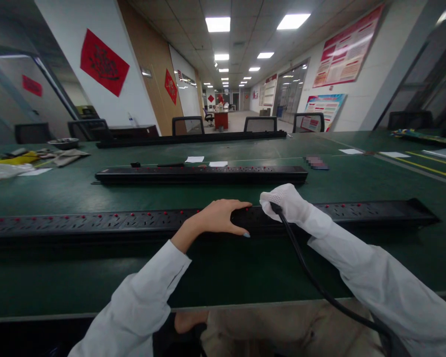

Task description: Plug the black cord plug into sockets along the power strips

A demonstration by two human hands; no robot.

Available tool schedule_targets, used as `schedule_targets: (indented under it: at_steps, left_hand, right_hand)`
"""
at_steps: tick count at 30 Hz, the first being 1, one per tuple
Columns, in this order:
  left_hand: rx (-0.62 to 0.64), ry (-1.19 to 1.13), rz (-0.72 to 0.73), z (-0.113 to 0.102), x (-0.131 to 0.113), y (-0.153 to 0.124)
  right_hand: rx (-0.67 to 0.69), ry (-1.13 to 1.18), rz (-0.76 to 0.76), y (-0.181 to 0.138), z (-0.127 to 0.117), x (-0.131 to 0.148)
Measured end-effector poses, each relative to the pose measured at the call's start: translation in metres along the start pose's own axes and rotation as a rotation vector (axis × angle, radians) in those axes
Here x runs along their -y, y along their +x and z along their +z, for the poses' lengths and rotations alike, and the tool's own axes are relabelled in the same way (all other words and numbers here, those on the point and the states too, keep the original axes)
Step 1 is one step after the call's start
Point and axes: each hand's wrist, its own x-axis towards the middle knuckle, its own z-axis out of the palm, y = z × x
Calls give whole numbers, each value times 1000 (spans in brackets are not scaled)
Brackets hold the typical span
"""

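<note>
A long black power strip (96, 223) with red switches lies across the green table in front of me. My left hand (217, 216) is bare and rests flat on top of the strip, thumb at its near edge, steadying it. My right hand (286, 203), in a white glove, is closed around a black plug at the strip's top face. The plug's black cable (308, 275) runs from that hand down over the table's front edge toward my lap. The plug itself is mostly hidden inside the glove.
A second black power strip (200, 174) lies farther back, a third power strip (193, 139) near the far edge. White paper slips (194, 159) lie behind the second strip. Clutter and a bowl (64, 143) sit far left. Chairs (188, 125) line the far side.
</note>
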Motion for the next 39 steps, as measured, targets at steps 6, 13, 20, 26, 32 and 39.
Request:
schedule_targets:
  at_steps: [6, 13, 20, 26, 32, 39]
  left_hand:
    - [-1, 4, 10, -2, -1, 0]
    - [0, -16, 13, -1, 1, 1]
    - [-2, -31, 1, -2, -1, 0]
    - [-5, -38, 32, -1, 0, 1]
    - [-19, -12, 5, -1, 0, 0]
    - [-9, -69, -7, -2, -1, -1]
  right_hand:
    - [-140, 201, 132, 3, -5, 6]
    - [27, 128, 104, 15, -3, 21]
    - [27, 66, 142, 19, 6, 26]
    - [80, 70, 97, 23, -2, 31]
    - [145, 72, 14, 24, -2, 27]
    - [82, 10, -64, 22, 5, 35]
